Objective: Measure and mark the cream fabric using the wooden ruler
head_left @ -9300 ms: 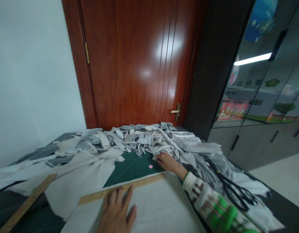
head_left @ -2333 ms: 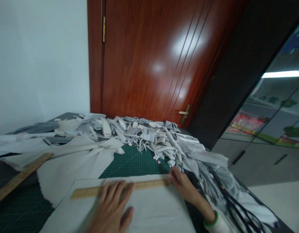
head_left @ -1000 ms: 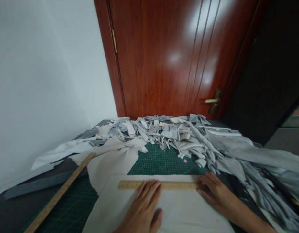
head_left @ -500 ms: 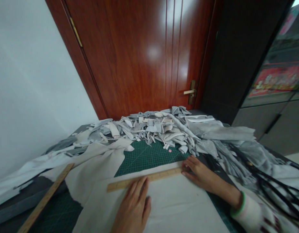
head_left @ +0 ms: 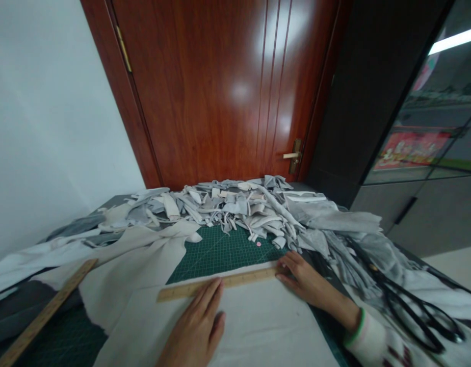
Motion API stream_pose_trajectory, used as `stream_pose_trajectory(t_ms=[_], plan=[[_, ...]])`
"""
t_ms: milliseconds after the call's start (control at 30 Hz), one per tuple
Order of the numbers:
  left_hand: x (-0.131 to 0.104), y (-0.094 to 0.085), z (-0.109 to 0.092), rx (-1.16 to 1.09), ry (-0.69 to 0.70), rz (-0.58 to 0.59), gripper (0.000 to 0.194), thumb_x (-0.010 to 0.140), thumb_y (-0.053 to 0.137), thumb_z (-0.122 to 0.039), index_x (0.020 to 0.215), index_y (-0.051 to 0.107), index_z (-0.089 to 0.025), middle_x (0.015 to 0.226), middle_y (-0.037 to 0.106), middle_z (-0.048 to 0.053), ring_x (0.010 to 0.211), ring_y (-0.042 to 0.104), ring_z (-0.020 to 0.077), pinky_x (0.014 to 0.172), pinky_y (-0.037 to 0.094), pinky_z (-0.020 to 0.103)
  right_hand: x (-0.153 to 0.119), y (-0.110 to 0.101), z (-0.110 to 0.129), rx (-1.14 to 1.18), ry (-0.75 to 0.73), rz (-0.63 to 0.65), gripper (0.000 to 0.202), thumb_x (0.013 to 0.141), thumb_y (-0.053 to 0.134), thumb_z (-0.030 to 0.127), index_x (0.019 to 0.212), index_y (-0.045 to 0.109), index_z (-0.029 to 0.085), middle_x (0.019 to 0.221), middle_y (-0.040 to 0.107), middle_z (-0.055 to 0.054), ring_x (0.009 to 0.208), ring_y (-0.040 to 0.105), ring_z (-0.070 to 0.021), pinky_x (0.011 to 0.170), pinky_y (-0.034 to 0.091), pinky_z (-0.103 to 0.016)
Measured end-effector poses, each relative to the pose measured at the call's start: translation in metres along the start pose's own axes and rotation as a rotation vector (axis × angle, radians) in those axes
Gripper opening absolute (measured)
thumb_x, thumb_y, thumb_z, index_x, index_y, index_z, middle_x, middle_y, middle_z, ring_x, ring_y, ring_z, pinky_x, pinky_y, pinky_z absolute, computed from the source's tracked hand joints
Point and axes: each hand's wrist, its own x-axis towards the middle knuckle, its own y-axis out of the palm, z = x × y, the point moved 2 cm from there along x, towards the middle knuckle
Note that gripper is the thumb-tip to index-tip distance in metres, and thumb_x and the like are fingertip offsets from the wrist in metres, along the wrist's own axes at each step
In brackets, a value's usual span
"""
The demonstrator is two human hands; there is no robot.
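Two hands pinned a wooden ruler (head_left: 220,284) across the white fabric sheet (head_left: 251,326) at lower centre: left hand (head_left: 195,331) flat, fingers spread; right hand (head_left: 302,278) pressing its end, grasping nothing. No marked line showed yet; scissors (head_left: 415,311) lay untouched at lower right.

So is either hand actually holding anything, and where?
Nothing is gripped. The left hand presses flat on the wooden ruler mid-length; the right hand touches its right end.
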Motion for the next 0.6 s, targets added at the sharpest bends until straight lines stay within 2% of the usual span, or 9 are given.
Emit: stream_pose_trajectory(t_ms=[167,333,600], plan=[[-0.0002,0.0060,0.0035,0.008,0.017,-0.034,0.060,0.097,0.047,-0.032,0.153,0.030,-0.017,0.142,0.056,0.008,0.123,0.060,0.0211,0.098,0.054,0.030,0.0023,0.0012,-0.0010,0.033,0.028,0.011,0.008,0.090,0.055,0.014,0.096,0.059,0.015,0.100,0.061,-0.011,0.098,0.058,-0.0244,0.089,0.049,-0.040],[-0.0008,0.0081,0.0012,0.037,0.030,-0.033,0.067,0.100,0.043,-0.035,0.157,0.015,-0.017,0.145,0.053,0.008,0.126,0.058,0.0206,0.099,0.054,0.031,0.0025,0.0022,-0.0021,0.022,0.033,0.002,0.006,0.089,0.056,0.014,0.094,0.058,0.016,0.099,0.060,-0.011,0.096,0.057,-0.0249,0.087,0.049,-0.042],[-0.0066,0.0087,0.0008,0.019,0.012,-0.044,0.066,0.098,0.045,-0.033,0.157,0.018,-0.018,0.145,0.053,0.007,0.125,0.058,0.0215,0.100,0.053,0.029,0.0028,0.0024,-0.0033,0.039,0.038,0.004,0.008,0.091,0.053,0.016,0.098,0.058,0.015,0.101,0.059,-0.011,0.097,0.056,-0.0249,0.090,0.048,-0.043]])
